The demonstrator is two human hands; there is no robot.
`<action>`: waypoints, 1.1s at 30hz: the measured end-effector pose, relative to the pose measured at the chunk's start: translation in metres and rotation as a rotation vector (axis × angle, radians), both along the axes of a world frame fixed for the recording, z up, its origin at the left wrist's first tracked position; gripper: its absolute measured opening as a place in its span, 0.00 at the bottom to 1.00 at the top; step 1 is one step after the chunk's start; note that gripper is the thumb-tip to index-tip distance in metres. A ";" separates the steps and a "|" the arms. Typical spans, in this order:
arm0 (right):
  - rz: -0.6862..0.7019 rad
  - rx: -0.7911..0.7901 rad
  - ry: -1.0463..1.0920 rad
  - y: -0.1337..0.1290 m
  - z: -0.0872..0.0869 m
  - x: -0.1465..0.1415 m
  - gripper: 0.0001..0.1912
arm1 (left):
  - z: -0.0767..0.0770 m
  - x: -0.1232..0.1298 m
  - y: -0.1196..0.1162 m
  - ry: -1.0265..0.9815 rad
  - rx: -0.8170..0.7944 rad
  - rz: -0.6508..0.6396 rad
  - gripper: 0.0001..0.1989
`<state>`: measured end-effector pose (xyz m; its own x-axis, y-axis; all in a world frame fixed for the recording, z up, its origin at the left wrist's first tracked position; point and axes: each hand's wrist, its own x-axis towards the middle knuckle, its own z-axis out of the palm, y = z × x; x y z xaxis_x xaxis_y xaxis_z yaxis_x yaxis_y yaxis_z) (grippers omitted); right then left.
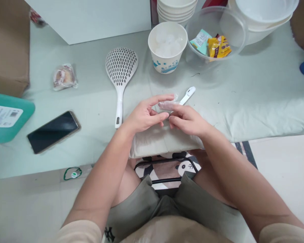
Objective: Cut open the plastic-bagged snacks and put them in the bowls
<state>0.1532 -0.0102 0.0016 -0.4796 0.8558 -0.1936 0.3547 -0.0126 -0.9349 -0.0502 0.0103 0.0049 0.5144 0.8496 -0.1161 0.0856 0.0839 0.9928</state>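
Observation:
Close together above the near edge of the table are my left hand and my right hand. A small piece of clear crinkled plastic wrapping is between their fingertips, gripped from both sides. Whether anything is inside it I cannot make out. A slim white handle with a slot near its end slants away behind my right index finger; its lower part is hidden. To the left of my left hand lies a white slotted skimmer. Beyond my hands stands a paper cup with whitish translucent lumps inside.
On the left are a phone, a wrapped snack, a green container and a cardboard box. Behind, a clear bowl holds small packets, beside stacked cups and white bowls.

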 end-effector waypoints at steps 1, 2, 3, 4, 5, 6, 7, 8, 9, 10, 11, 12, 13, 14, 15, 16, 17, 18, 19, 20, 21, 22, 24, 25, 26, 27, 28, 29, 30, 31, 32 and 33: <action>0.007 -0.007 0.015 0.000 0.000 0.000 0.24 | -0.001 0.000 0.000 0.022 0.002 -0.001 0.25; 0.020 -0.010 0.027 0.000 0.000 0.000 0.22 | -0.002 0.001 0.001 0.038 0.004 0.001 0.26; 0.032 -0.008 0.038 0.000 0.000 0.000 0.18 | -0.003 0.001 0.001 0.052 0.006 0.005 0.27; 0.043 -0.001 0.046 0.000 0.000 0.001 0.15 | -0.003 0.001 0.002 0.065 0.008 0.013 0.28; 0.054 0.008 0.051 0.000 0.000 0.001 0.12 | -0.003 0.002 0.002 0.080 0.009 0.019 0.28; 0.065 0.015 0.054 0.000 0.000 0.001 0.10 | -0.002 0.002 0.002 0.096 0.009 0.024 0.28; 0.073 0.022 0.057 0.000 0.000 0.001 0.10 | -0.001 0.003 0.003 0.113 0.007 0.026 0.27; 0.080 0.026 0.061 0.001 0.000 0.001 0.11 | 0.000 0.003 0.003 0.127 0.004 0.028 0.26; 0.086 0.026 0.069 0.001 -0.001 0.002 0.12 | 0.000 0.003 0.003 0.138 0.001 0.032 0.26; 0.087 0.021 0.079 0.001 -0.001 0.002 0.12 | 0.001 0.003 0.003 0.146 -0.002 0.040 0.25; 0.080 0.010 0.097 0.001 -0.001 0.002 0.11 | 0.000 0.003 0.004 0.148 -0.002 0.055 0.25; 0.066 -0.008 0.124 0.001 -0.002 0.002 0.11 | 0.000 0.003 0.004 0.141 -0.001 0.077 0.24; 0.044 -0.031 0.155 0.000 -0.003 0.002 0.11 | -0.001 0.003 0.004 0.128 0.002 0.103 0.24; 0.012 -0.053 0.183 0.000 -0.003 0.003 0.12 | -0.002 0.003 0.005 0.112 0.005 0.129 0.24; -0.038 -0.062 0.202 0.000 -0.004 0.003 0.13 | -0.002 0.002 0.005 0.095 0.007 0.155 0.25; -0.107 -0.049 0.213 0.000 -0.005 0.004 0.14 | -0.003 0.002 0.005 0.084 0.005 0.175 0.25; -0.190 -0.017 0.214 0.000 -0.005 0.004 0.15 | -0.003 0.001 0.006 0.083 -0.001 0.185 0.25; -0.278 0.029 0.207 0.000 -0.006 0.004 0.16 | -0.002 0.001 0.006 0.090 -0.009 0.182 0.24; -0.357 0.079 0.202 0.001 -0.007 0.004 0.17 | -0.002 0.002 0.006 0.099 -0.014 0.170 0.22; -0.412 0.123 0.205 0.001 -0.008 0.004 0.19 | -0.001 0.002 0.006 0.103 -0.015 0.154 0.20; -0.434 0.149 0.214 0.001 -0.009 0.003 0.22 | -0.001 0.003 0.006 0.099 -0.011 0.138 0.19; -0.425 0.156 0.219 0.001 -0.010 0.002 0.26 | 0.000 0.003 0.005 0.093 -0.004 0.127 0.18; -0.362 0.140 0.209 0.001 -0.013 0.000 0.31 | 0.001 0.005 0.005 0.098 0.019 0.125 0.16; -0.335 0.131 0.194 0.001 -0.014 -0.001 0.31 | 0.001 0.005 0.004 0.113 0.031 0.120 0.15; -0.320 0.126 0.176 0.000 -0.015 -0.003 0.30 | 0.000 0.005 0.004 0.133 0.044 0.113 0.15; -0.316 0.123 0.163 0.000 -0.016 -0.004 0.27 | 0.000 0.005 0.004 0.157 0.055 0.103 0.15; -0.319 0.121 0.160 -0.001 -0.017 -0.005 0.24 | 0.000 0.004 0.004 0.177 0.062 0.092 0.15; -0.325 0.117 0.168 -0.001 -0.017 -0.006 0.21 | -0.001 0.004 0.003 0.191 0.065 0.085 0.15; -0.333 0.108 0.181 -0.001 -0.016 -0.007 0.19 | -0.001 0.003 0.003 0.195 0.061 0.083 0.16; -0.339 0.094 0.194 -0.001 -0.016 -0.008 0.17 | -0.002 0.003 0.003 0.187 0.046 0.085 0.17; -0.350 0.080 0.205 0.000 -0.014 -0.008 0.16 | -0.002 0.002 0.004 0.163 0.022 0.089 0.18; -0.365 0.067 0.213 0.000 -0.013 -0.008 0.15 | -0.002 0.002 0.004 0.128 -0.008 0.093 0.19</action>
